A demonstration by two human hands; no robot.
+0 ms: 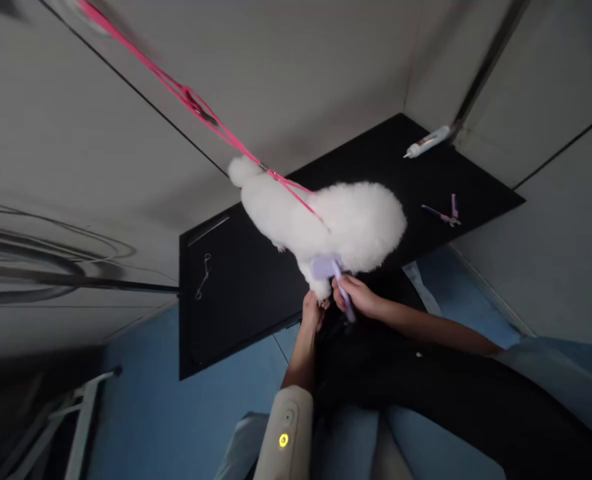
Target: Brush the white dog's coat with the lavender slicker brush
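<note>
A fluffy white dog [369, 223] is on a black table [256, 287], with a pink cord looped around its body. My right hand [360, 295] is closed on the handle of a lavender slicker brush [323, 267]. The brush head lies against the fur of a leg stretched toward me. Below it, my left hand [314, 311] is closed around the end of that leg [320, 288]; the paw is mostly hidden by my fingers.
The pink cord [196, 107] runs up to the upper left. Scissors [205, 275] and a thin straight tool [209, 231] lie at the table's left end. Pink-and-purple nail clippers [449, 217] and a white tube-like item [429, 142] lie at the right. A pole [126, 285] meets the left edge.
</note>
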